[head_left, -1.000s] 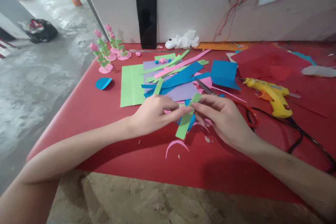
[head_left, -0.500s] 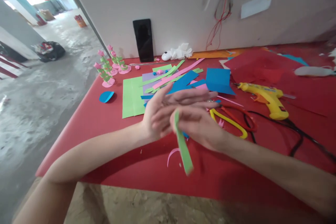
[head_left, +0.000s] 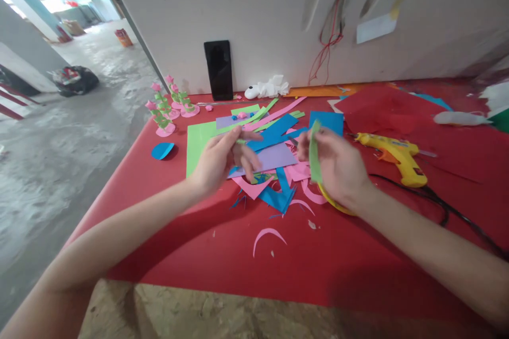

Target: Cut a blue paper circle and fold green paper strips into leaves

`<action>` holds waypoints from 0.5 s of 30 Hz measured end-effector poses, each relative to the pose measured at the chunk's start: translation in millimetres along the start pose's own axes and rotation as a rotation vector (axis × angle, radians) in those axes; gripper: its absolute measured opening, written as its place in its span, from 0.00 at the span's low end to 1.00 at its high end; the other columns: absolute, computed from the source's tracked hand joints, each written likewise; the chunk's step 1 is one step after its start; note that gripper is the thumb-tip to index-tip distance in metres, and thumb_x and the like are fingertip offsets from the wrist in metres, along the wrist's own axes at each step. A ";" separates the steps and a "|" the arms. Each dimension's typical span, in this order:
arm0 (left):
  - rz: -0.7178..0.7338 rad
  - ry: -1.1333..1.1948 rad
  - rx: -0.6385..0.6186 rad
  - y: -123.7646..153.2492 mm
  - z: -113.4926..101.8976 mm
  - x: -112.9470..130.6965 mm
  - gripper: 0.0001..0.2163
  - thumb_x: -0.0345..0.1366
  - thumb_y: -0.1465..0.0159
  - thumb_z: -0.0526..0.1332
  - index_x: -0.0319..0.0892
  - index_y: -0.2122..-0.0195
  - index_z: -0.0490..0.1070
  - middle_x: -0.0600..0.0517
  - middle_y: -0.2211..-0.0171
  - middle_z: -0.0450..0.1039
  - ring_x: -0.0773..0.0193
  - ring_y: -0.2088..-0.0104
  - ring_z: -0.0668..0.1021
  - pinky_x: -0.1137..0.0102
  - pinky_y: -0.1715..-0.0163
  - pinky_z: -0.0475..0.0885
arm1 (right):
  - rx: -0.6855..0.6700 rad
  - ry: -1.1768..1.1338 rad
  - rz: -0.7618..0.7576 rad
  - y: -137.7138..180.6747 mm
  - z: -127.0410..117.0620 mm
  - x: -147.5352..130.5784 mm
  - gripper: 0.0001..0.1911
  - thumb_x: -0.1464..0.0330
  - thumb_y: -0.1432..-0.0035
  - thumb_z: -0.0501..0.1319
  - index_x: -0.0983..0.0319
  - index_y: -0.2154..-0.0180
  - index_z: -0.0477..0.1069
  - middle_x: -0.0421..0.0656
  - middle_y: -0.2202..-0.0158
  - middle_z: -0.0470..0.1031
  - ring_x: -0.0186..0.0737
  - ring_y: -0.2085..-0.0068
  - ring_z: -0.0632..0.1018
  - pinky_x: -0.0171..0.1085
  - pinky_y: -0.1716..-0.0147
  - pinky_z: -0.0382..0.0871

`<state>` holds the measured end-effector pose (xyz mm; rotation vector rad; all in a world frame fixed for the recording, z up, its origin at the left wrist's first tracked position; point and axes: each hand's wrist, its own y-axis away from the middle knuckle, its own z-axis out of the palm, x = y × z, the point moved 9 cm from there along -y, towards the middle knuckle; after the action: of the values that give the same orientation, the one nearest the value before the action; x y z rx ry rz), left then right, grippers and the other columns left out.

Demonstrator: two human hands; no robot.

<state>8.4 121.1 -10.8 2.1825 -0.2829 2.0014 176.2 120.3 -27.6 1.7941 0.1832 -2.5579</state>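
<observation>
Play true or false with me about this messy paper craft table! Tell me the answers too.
The right hand holds a green paper strip. True.
The glue gun is blue. False: it is yellow.
The black phone lies flat on the table. False: it stands upright, leaning against the wall.
Pink paper flowers stand near the table's left edge. True.

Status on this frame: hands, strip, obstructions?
Right hand pinching green strip, held upright. Left hand over paper scraps, grip unclear. Yellow scissor handle under right hand; glue gun apart to its right.
</observation>
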 end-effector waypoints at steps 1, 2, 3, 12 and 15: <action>0.032 -0.072 0.088 -13.8 -17.1 -0.7 0.16 0.39 0.38 0.54 0.42 0.50 0.64 0.46 0.58 0.76 0.64 0.73 0.79 0.68 0.74 0.76 | -0.048 0.023 0.078 9.3 3.7 11.2 0.10 0.63 0.45 0.60 0.63 0.71 0.65 0.37 0.73 0.68 0.29 0.72 0.69 0.32 0.72 0.65; 0.055 -0.120 0.152 -30.1 -31.7 -1.9 0.23 0.32 0.42 0.58 0.45 0.44 0.58 0.46 0.48 0.71 0.62 0.63 0.80 0.68 0.70 0.78 | -0.100 0.044 0.155 20.8 9.3 23.0 0.10 0.64 0.47 0.62 0.63 0.72 0.65 0.37 0.76 0.67 0.29 0.74 0.69 0.32 0.75 0.64; 0.073 -0.180 0.214 -47.9 -45.7 -3.1 0.29 0.26 0.45 0.60 0.47 0.42 0.55 0.45 0.42 0.64 0.60 0.55 0.79 0.67 0.64 0.78 | -0.147 0.061 0.217 32.7 15.1 33.9 0.09 0.64 0.48 0.62 0.63 0.72 0.66 0.36 0.77 0.67 0.29 0.76 0.68 0.31 0.77 0.62; 0.114 -0.863 0.709 -167.2 -134.9 -5.8 0.16 0.41 0.34 0.58 0.39 0.48 0.66 0.45 0.49 0.69 0.59 0.52 0.75 0.58 0.52 0.74 | -0.330 0.114 0.383 59.7 26.9 74.1 0.17 0.56 0.46 0.62 0.62 0.72 0.63 0.34 0.80 0.61 0.25 0.79 0.63 0.29 0.80 0.56; 0.033 -0.981 0.777 -184.6 -151.9 -18.9 0.17 0.41 0.35 0.58 0.39 0.47 0.66 0.45 0.49 0.69 0.59 0.52 0.75 0.58 0.53 0.74 | -0.342 0.116 0.408 60.9 25.8 76.8 0.18 0.55 0.45 0.61 0.62 0.72 0.62 0.34 0.79 0.61 0.25 0.79 0.63 0.29 0.80 0.56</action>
<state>-93.5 338.2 -15.5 3.5060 0.4442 0.9186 130.4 61.5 -96.3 1.6482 0.2140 -2.0088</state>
